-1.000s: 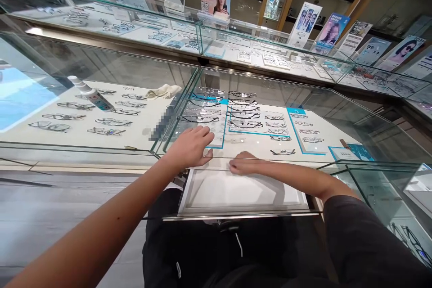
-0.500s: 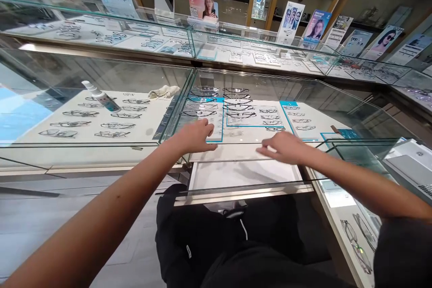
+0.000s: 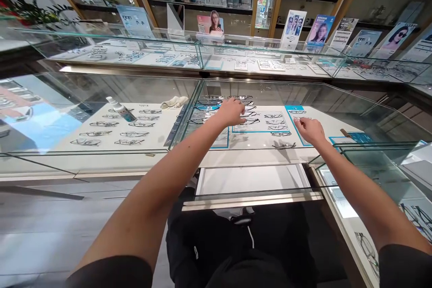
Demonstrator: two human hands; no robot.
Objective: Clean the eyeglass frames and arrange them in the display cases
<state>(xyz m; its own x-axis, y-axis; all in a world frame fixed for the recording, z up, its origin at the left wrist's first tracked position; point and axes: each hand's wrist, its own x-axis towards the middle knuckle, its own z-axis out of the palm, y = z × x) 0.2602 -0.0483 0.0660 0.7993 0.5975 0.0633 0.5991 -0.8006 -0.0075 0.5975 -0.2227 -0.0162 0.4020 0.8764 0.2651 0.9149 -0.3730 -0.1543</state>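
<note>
My left hand (image 3: 232, 111) reaches over the glass counter top (image 3: 216, 141), fingers apart, above the rows of dark-framed glasses (image 3: 249, 121) in the middle. Its fingertips are near those frames, and no grip on one shows. To the right, my right hand (image 3: 309, 129) is over the blue-edged display card (image 3: 293, 108), its fingers curled together; whether anything is in them is too small to tell. Between the hands is a column of glasses (image 3: 275, 122), with a separate pair (image 3: 284, 145) at its near end.
A spray bottle (image 3: 121, 109) and a crumpled cloth (image 3: 174, 102) are on the left, by more glasses (image 3: 97, 133). A white drawer (image 3: 253, 180) is open before my lap. A white laptop-like object (image 3: 418, 162) sits at the right edge.
My left hand has moved forward and right, over the middle frames. My right hand has moved right and a little forward. A pair of glasses now shows at the column's near end.
</note>
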